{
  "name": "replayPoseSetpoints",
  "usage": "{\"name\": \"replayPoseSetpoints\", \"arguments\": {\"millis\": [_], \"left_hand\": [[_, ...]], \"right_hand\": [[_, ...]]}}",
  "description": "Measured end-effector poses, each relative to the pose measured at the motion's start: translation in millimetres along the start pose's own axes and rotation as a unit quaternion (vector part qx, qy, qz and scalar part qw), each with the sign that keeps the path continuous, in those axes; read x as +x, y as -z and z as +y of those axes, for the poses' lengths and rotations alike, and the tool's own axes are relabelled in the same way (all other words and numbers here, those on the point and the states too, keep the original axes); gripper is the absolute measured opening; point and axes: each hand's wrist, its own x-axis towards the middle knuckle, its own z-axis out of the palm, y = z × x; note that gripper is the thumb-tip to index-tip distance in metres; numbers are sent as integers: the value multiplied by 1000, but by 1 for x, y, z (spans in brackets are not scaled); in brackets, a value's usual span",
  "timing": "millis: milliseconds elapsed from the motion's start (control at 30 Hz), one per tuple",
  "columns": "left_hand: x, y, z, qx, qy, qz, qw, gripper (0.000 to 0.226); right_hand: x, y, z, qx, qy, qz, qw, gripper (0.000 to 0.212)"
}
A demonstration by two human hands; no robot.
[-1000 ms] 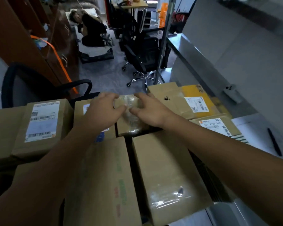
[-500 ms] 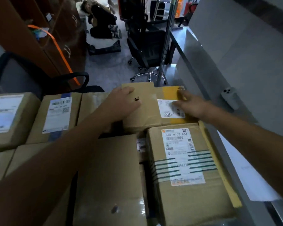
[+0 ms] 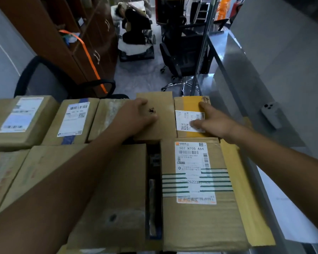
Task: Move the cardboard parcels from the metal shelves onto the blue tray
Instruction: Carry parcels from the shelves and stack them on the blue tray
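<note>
At the far edge of the packed load, right of middle: flat parcel (image 3: 163, 107), yellow tape, white label. Left hand (image 3: 138, 114) lies on its brown half, fingers relaxed, gripping nothing. Right hand (image 3: 215, 121) lies flat on the label, fingers straight. Touching on the near side: big parcel (image 3: 200, 217) marked 507 N705 A64. Plain parcel (image 3: 121, 189) to its left, under the left forearm, narrow gap between. Three more parcels (image 3: 73, 123) run leftward along the far edge. Carrier hidden. Right: steel shelf (image 3: 233, 57) with phone (image 3: 272, 114) and paper (image 3: 290, 217). Beyond: chair (image 3: 180, 57), cabinet (image 3: 66, 24).
</note>
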Motion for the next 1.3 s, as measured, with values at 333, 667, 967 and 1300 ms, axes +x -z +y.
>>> {"name": "replayPoseSetpoints", "arguments": {"millis": [333, 667, 967, 1300], "left_hand": [[-17, 7, 7, -13, -3, 23, 1000, 74], [-124, 31, -21, -41, -112, 96, 988, 53], [-199, 2, -28, 97, -154, 31, 983, 54], [-236, 42, -62, 49, -50, 108, 992, 47]], "right_hand": [[-13, 1, -1, 31, -21, 7, 999, 71], [-153, -24, 19, 161, 5, 141, 977, 54], [-207, -78, 27, 126, 13, 30, 992, 90], [-195, -86, 21, 59, 61, 62, 995, 79]]}}
